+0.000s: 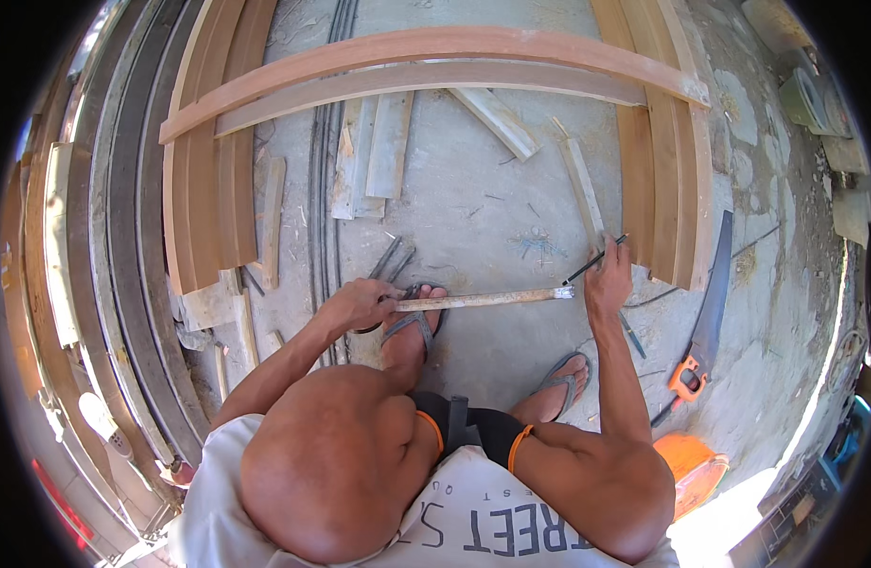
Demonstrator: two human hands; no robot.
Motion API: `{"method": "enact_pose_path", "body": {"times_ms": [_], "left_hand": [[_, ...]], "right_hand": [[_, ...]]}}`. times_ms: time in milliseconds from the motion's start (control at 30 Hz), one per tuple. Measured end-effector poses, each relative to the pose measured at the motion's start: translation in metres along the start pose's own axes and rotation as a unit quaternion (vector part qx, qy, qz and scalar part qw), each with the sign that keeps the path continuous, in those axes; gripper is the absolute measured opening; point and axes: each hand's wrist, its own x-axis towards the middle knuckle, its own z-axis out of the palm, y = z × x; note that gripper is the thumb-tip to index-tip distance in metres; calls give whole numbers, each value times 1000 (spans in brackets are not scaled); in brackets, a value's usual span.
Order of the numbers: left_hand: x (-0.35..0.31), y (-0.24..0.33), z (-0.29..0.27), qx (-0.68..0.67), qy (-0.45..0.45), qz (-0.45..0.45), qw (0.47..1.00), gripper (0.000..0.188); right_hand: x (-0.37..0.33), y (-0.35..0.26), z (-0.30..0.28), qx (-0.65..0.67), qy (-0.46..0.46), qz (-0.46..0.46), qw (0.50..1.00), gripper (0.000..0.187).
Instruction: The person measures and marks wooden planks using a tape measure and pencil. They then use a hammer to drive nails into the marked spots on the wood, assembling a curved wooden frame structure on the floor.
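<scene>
My left hand (364, 305) is closed round what looks like a tape measure, its case mostly hidden under the fingers. From it a worn, pale blade (483, 301) reaches to the right, with a silvery tip above the floor between my feet. In my right hand (607, 276) a thin dark pencil (583, 269) is pinched, its point slanting down-left close to the blade's tip. A narrow wooden strip (581, 187) lies just beyond my right hand. Ahead stands or lies a wooden frame, with a reddish crosspiece (435, 44) spanning two brown side timbers (201, 208).
A handsaw (712, 293) with an orange handle lies at the right. Near it is an orange container (693, 469). Offcuts (388, 142) and long dark rods (324, 227) lie on the concrete floor (483, 218). Long boards (123, 265) line the left side. My sandalled feet stand below the blade.
</scene>
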Motion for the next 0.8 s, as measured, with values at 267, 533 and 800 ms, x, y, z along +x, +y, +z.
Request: {"method": "enact_pose_path", "body": {"times_ms": [267, 533, 800], "left_hand": [[-36, -22, 11, -80, 80, 17, 993, 47], [-74, -26, 57, -320, 158, -26, 934, 64], [-118, -33, 73, -343, 295, -187, 872, 86]], "right_hand": [[-1, -2, -6, 8, 20, -47, 999, 33], [1, -10, -44, -63, -25, -79, 995, 46], [-9, -39, -90, -13, -93, -130, 987, 51]]}}
